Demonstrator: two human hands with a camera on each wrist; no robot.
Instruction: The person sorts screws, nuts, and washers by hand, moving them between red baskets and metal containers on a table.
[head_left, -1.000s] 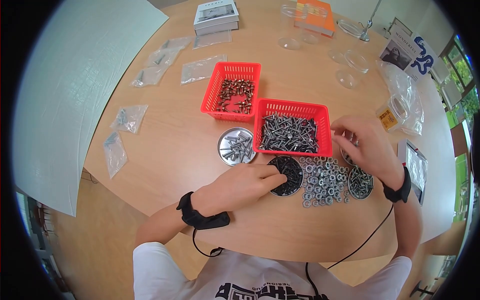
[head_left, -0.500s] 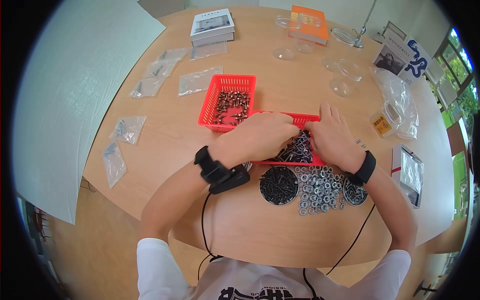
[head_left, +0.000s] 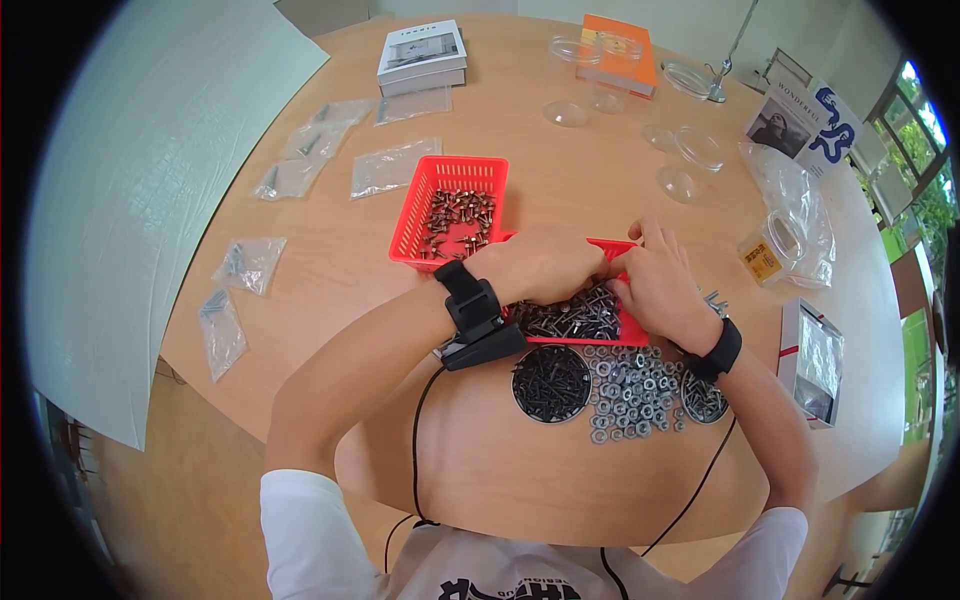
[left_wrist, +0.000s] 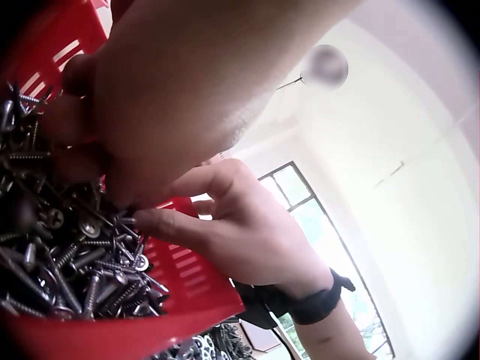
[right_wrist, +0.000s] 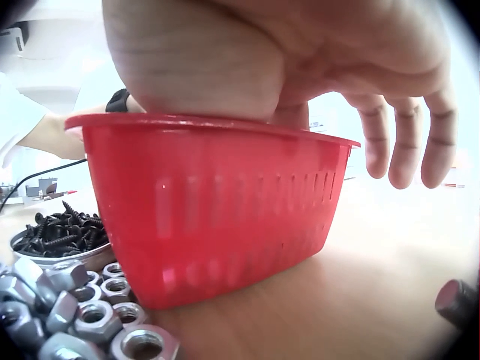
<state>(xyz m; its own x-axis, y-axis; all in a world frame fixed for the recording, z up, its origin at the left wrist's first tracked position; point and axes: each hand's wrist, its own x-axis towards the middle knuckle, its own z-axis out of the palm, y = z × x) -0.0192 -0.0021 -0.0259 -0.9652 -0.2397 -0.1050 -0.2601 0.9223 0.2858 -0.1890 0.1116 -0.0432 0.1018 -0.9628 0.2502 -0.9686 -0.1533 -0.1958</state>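
Screws (head_left: 570, 318) fill a red basket (head_left: 633, 330) in the head view. My left hand (head_left: 548, 265) reaches over it from the left with its fingers bent down among the screws (left_wrist: 94, 262); whether they grip any is hidden. Over the right rim is my right hand (head_left: 665, 290), its thumb and index finger close to the left fingertips. The left wrist view shows this right hand (left_wrist: 251, 225) beside the screws, any small piece between its fingertips unclear. Its other fingers (right_wrist: 405, 142) hang loosely outside the basket wall (right_wrist: 225, 202).
A second red basket (head_left: 405, 235) holds brownish screws. In front are a dish of black screws (head_left: 550, 385), loose nuts (head_left: 628, 395) and another screw dish (head_left: 703, 398). Plastic bags (head_left: 250, 265) lie left; clear containers (head_left: 775, 250), books (head_left: 422, 60) and an open box (head_left: 812, 365) stand around.
My left hand has moved from the black-screw dish up into the screw basket. My right hand has come left from the dishes at the right onto the basket's right side.
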